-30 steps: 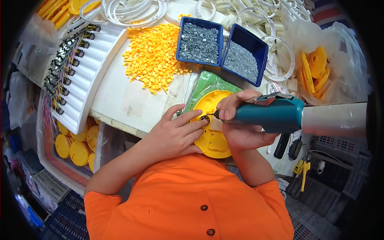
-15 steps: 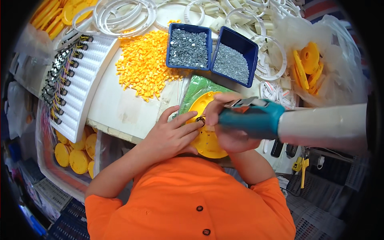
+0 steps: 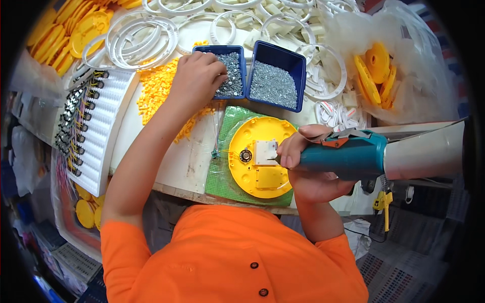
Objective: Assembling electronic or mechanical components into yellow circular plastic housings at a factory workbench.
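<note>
My left hand [image 3: 198,76] reaches over the near-left side of a blue bin [image 3: 243,83] of small metal parts. Its fingers curl down at the parts, and what they pinch, if anything, is hidden. In my right hand [image 3: 314,189] lies a teal electric screwdriver [image 3: 341,157], held level, its tip end pointing left over a round yellow plastic housing [image 3: 237,177]. That housing rests on a green mat [image 3: 217,179]. Inside it sit a white block [image 3: 264,152], a small round black part [image 3: 246,155] with wires, and a yellow rectangular section [image 3: 270,178].
A second blue bin [image 3: 279,52] holds small silvery screws. Yellow clips [image 3: 151,96] are heaped at left, beside a white foam tray [image 3: 113,106] of wired parts. White rings [image 3: 118,45] lie along the back. A plastic bag [image 3: 409,101] with yellow discs stands right.
My left hand has left the yellow housing and moved up and away to the left blue bin. The screwdriver has shifted right and slightly down, uncovering the white block.
</note>
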Demonstrator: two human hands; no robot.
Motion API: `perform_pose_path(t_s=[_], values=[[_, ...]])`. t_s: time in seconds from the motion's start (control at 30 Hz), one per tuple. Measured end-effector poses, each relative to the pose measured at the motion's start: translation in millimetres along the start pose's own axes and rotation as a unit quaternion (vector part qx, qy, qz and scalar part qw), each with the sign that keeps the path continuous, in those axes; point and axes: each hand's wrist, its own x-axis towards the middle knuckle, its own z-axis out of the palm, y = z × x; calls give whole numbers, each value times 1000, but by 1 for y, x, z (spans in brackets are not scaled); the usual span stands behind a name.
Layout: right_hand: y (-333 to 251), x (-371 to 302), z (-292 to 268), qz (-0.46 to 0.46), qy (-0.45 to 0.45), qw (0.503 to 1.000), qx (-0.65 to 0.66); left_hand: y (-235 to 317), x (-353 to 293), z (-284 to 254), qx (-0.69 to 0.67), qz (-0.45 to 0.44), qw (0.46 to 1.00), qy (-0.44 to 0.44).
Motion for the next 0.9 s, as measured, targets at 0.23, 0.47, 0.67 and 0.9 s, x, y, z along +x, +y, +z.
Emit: perform_pose_path(t_s=[0.23, 0.47, 0.67, 0.9], values=[[0, 7, 5, 18, -13, 999, 36, 33, -25, -25, -119, -12, 993, -14], [17, -2, 17, 8, -5, 994, 108, 107, -86, -39, -216, 64, 971, -81], [15, -5, 22, 42, -23, 992, 117, 115, -100, -36, -267, 27, 963, -37], [12, -6, 25, 35, 1, 993, 109, 116, -97, -38, -262, 28, 964, -29]])
